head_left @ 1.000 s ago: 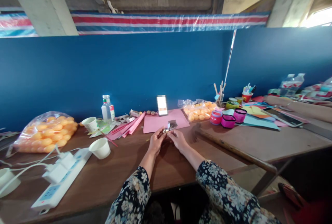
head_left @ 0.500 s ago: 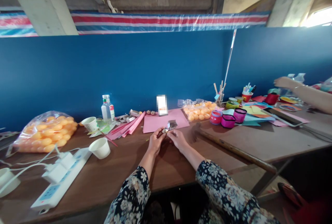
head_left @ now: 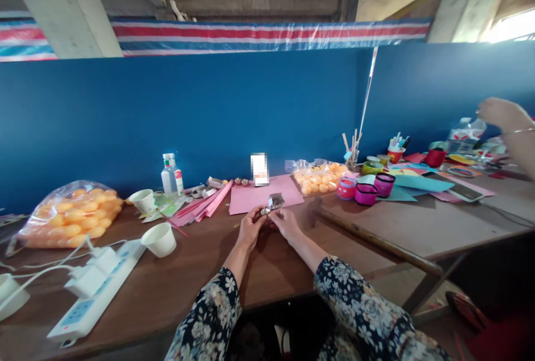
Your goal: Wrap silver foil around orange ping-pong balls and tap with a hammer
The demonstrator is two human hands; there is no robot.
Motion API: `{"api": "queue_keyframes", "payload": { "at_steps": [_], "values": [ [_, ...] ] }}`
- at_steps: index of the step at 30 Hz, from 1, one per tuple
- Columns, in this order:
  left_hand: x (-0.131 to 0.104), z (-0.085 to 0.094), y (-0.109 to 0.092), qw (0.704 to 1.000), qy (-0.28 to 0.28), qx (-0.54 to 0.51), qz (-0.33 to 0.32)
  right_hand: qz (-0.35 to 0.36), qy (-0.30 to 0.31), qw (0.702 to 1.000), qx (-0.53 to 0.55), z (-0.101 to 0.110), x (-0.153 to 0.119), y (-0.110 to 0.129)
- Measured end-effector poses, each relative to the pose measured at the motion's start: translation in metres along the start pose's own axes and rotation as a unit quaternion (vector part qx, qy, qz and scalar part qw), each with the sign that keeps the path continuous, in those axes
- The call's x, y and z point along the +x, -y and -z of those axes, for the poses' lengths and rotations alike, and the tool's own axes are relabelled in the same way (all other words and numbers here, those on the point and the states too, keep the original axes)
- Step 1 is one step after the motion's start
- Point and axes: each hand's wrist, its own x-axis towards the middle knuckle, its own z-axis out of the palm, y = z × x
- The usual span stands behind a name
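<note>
Between the fingertips of my left hand [head_left: 249, 228] is a small shiny metallic ball [head_left: 264, 211]. From the other side, the fingertips of my right hand [head_left: 286, 224] close on the same ball. Both hands are held together low over the brown table, at the near edge of a pink paper sheet [head_left: 284, 187]. Just beyond my right fingers sits a small dark, glossy piece [head_left: 276, 200]; whether it touches them I cannot tell. Two similar metallic balls [head_left: 241, 181] rest at the sheet's far left corner.
To the left are a bag of orange balls [head_left: 86, 210], a paper cup [head_left: 159, 239], a power strip [head_left: 98, 294], glass bottles [head_left: 171, 174] and pink strips [head_left: 204, 205]. A second ball bag [head_left: 320, 177] and purple bands [head_left: 366, 194] are right. A co-worker's hand [head_left: 501, 113] appears far right.
My hands keep nearly the same pose around the metallic ball. At far right, the co-worker's hand has risen and moved right, away from the table. The view has shifted slightly.
</note>
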Motion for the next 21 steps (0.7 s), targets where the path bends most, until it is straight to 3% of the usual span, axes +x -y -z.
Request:
{"api": "queue_keyframes", "payload": {
  "at_steps": [16,21],
  "values": [
    [-0.0018,-0.0031,-0.0032,1.000,0.008,-0.002,0.004,0.010,-0.019,1.000,0.012,0.0009,0.0047,-0.0076],
    [-0.0035,-0.0054,-0.0062,1.000,-0.006,0.005,0.000,0.025,0.015,1.000,0.005,0.0020,0.0053,-0.0099]
  ]
}}
